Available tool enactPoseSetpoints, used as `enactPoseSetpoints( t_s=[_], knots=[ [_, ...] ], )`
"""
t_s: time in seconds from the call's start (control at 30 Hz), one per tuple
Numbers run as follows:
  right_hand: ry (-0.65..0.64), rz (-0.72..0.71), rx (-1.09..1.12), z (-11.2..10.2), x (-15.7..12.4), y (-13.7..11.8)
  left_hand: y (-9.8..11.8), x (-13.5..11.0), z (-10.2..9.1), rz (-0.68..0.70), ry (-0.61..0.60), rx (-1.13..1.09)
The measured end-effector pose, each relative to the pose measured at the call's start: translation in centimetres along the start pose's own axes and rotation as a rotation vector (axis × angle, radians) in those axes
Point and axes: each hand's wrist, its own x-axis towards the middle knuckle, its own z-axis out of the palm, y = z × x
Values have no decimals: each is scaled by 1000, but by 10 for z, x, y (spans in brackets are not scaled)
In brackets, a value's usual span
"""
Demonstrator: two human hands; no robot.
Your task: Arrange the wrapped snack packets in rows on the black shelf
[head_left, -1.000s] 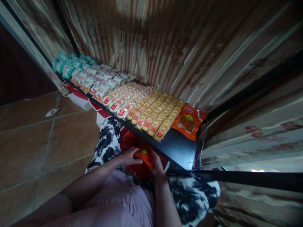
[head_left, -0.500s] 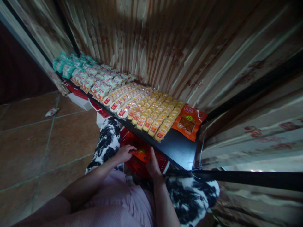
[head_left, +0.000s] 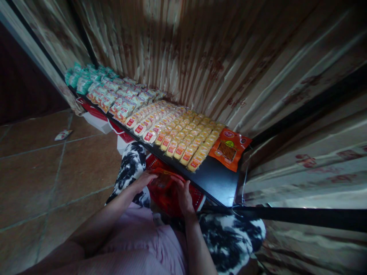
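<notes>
An orange-red snack bag (head_left: 165, 182) is between my two hands, low over a red plastic basket (head_left: 197, 198) in front of my lap. My left hand (head_left: 145, 181) grips its left edge, while the fingers of my right hand (head_left: 185, 195) bend over the right edge, thumb up. Dim light blurs the bag's print. On the shelf just beyond lies a similar orange bag (head_left: 229, 149), flat at the right end. Beside it are rows of yellow-wrapped round snacks (head_left: 183, 141).
White-labelled packets (head_left: 123, 103) and green packets (head_left: 83, 82) fill the left of the black shelf (head_left: 218, 181). Pleated curtains (head_left: 183, 49) hang behind it. A dark metal bar (head_left: 301, 218) runs along the right. One small packet (head_left: 63, 135) lies on the tiled floor (head_left: 86, 164).
The bag in my hands has tipped and spread wider, showing more of its face. My left hand has moved slightly left and up, and my right hand's fingers have come over the bag's edge.
</notes>
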Motion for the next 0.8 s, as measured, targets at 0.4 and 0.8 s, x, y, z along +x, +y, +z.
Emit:
enactPoseSetpoints(
  t_s=[0.4, 0.8],
  knots=[
    [-148, -22, 198, 4, -7, -11, 8, 1, 7, -61, -9, -287],
    [-190, -48, 206, 1, -8, -9, 17, -6, 12, -117, -72, -506]
  ],
)
